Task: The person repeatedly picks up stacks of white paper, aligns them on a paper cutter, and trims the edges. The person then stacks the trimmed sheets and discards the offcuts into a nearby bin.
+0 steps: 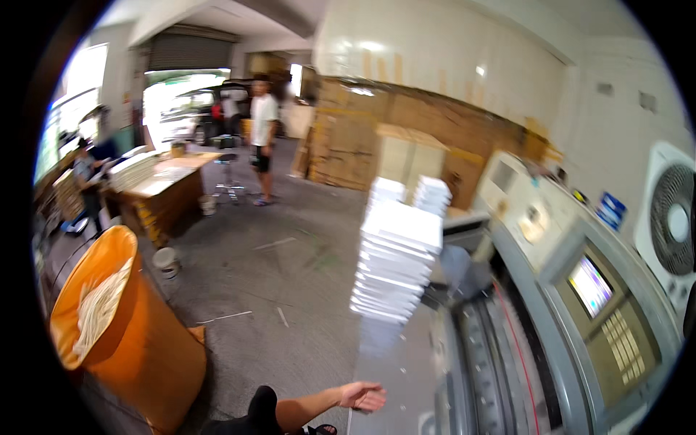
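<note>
My left hand [362,396] reaches in from the lower edge, palm showing and fingers loosely stretched out with nothing in them. It hovers near the left edge of a grey metal worktable [388,370]. Farther along that table stands a tall stack of white paper [397,261], in several uneven layers. Smaller white piles [433,194] rise behind it. To the right is a large grey cutting machine [554,290] with a lit screen [591,286] and a keypad [622,346]. My right hand is out of view.
An orange bin [156,348] with pale paper strips stands at the left. Beyond it are a white bucket [166,262] and a wooden table [170,181] with stacked sheets. A person [262,138] stands farther back; another is at far left. A fan [674,217] is at right.
</note>
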`<state>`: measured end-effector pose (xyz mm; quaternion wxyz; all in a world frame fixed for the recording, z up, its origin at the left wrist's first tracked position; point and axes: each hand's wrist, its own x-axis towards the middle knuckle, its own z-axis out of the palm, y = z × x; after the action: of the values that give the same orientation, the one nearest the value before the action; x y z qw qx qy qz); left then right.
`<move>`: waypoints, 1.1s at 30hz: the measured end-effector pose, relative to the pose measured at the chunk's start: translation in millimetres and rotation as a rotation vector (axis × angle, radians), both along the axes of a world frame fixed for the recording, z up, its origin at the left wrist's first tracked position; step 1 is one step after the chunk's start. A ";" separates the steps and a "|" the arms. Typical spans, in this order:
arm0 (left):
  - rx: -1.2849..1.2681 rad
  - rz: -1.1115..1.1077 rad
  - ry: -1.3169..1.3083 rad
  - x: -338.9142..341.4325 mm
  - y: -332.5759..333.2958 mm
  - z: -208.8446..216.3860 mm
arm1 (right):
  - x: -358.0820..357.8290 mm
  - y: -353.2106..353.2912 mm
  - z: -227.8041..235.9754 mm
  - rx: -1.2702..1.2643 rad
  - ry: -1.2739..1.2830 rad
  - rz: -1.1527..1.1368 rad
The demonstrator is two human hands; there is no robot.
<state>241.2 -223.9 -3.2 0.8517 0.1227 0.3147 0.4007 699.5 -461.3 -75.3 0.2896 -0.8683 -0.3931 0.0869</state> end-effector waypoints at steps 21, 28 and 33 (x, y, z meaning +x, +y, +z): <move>0.425 -0.392 0.388 555.1 143.6 -18.3 | 320.4 62.5 85.6 0.120 -0.383 -0.295; 1.141 -0.484 1.107 705.3 219.7 -80.3 | 446.8 122.5 60.6 -0.312 -0.414 -0.377; 1.150 -0.684 1.297 723.8 221.4 -68.2 | 465.1 125.8 48.0 -0.275 -0.398 -0.408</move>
<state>965.0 -2.5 -71.4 0.3893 0.8117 0.4289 0.0752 1164.7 -335.4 -27.3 0.0986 -0.9603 -0.2442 -0.0923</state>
